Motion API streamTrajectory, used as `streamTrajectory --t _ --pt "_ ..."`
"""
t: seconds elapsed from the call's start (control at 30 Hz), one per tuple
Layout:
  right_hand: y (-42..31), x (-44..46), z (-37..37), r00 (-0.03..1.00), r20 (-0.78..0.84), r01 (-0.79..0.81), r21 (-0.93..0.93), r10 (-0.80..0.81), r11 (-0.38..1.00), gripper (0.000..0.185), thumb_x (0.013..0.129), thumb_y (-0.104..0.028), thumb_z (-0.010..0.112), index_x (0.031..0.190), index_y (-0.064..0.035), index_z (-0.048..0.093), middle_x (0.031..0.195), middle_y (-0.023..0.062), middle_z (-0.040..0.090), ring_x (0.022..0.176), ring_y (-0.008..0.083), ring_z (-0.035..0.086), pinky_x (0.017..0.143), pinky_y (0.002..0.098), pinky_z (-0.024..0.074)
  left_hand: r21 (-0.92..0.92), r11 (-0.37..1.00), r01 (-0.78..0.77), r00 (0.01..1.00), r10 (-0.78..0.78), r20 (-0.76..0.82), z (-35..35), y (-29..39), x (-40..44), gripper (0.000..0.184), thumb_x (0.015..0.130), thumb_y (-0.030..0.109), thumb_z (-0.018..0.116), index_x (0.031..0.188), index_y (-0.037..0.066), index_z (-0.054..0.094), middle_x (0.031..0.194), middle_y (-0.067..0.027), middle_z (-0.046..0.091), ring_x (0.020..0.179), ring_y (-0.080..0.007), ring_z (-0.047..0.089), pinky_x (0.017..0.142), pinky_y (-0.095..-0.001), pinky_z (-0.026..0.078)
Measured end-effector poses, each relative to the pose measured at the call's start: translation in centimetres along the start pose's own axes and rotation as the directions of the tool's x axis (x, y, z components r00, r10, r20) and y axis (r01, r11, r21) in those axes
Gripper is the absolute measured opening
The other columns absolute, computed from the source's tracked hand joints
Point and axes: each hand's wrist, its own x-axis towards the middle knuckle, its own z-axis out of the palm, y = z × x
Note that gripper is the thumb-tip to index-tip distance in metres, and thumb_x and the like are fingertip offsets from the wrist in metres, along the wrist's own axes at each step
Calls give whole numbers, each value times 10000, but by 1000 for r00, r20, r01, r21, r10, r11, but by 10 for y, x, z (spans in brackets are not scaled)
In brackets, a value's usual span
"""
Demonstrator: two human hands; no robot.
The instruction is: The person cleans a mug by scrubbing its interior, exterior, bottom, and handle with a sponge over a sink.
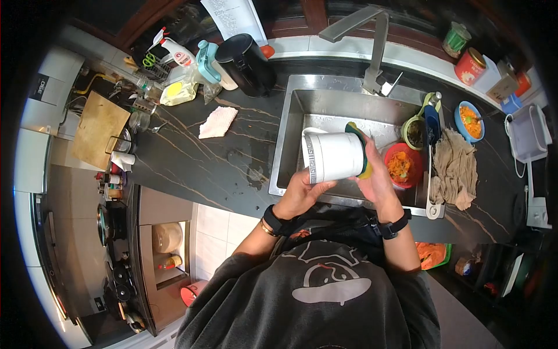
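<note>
A white cylindrical container [338,155] with a grey key-pattern band at its rim lies tilted sideways above the sink [281,157]. My left hand [297,195] grips it near the banded end, thumb along its side. At the opposite end, my right hand [379,179] presses a yellow and dark green sponge [367,167] to the base. Some right fingers are hidden behind the sponge. Close to the right hand, a red bowl [418,179] with orange food scraps sits in the sink. A green strainer [414,132] with dark bits stands behind it.
The faucet [375,52] rises behind the sink. To the right are a crumpled beige cloth [454,168] and a blue bowl [461,129] of orange food. On the left counter are a pink cloth [218,122], a black appliance [247,65] and a wooden board [100,129].
</note>
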Motion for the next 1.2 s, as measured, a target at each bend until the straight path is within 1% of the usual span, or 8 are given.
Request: streamTrajectory --t 0.17,0.4,0.5,0.6,0.73,0.93,1.07,1.2 --pt "-1 -1 5 960 99 279 -286 -261 917 706 790 -207 708 1366 -7 352 1334 98 435 1206 195 431 1012 357 349 192 973 -127 992 123 34 1 9 -1 279 845 11 639 1119 -7 593 1036 -40 648 931 -99 583 822 -245 460" --pt "-8 -1 1 853 289 522 -493 -435 697 794 685 -201 794 1327 30 387 1363 150 394 1264 247 389 1041 350 315 -325 933 151 987 -161 -2 1 32 -3 249 864 59 632 1106 11 597 1046 -43 638 922 -90 575 811 -238 462" --pt "-19 -4 9 745 387 593 -757 -544 274 632 737 -178 752 1264 27 471 1368 206 390 1263 323 402 1031 379 335 -368 920 136 985 -164 -46 4 27 -3 258 866 59 629 1116 11 584 1047 -46 638 902 -85 584 801 -239 474" --pt "-26 -18 9 645 541 632 -775 -540 -21 564 741 -150 733 1235 10 512 1351 227 410 1250 351 419 1015 400 360 -296 945 138 987 -158 -42 0 32 -4 269 867 71 634 1121 1 582 1035 -28 634 920 -76 563 816 -231 456" --pt "-33 -35 9 602 744 702 -666 -289 -252 515 726 -94 701 1218 -66 553 1361 155 435 1244 382 420 1008 481 364 -123 971 206 977 -197 78 -8 34 -7 335 865 62 629 1180 -2 532 1103 -46 614 998 -114 562 880 -258 441" --pt "-26 -38 43 697 708 648 -688 -110 -326 507 737 -189 704 1217 -111 561 1368 92 445 1274 307 405 1037 502 311 131 991 -2 1000 -2 31 10 22 -9 522 833 101 673 1281 10 420 1243 -76 515 1117 -163 488 936 -308 400" --pt "-34 -45 15 680 716 657 -691 -160 -302 473 739 -132 691 1197 -119 573 1357 74 460 1277 296 404 1038 488 322 -45 974 221 971 -215 101 -1 36 -9 314 849 77 646 1131 -17 544 1025 -36 622 960 -135 556 846 -273 447" --pt "-17 -43 32 649 751 699 -652 -125 -294 453 719 -111 688 1161 -128 592 1356 62 465 1276 284 410 1041 478 328 111 994 12 992 -26 123 6 30 -5 199 867 18 597 1064 -4 593 941 -22 639 858 -82 557 748 -243 465"
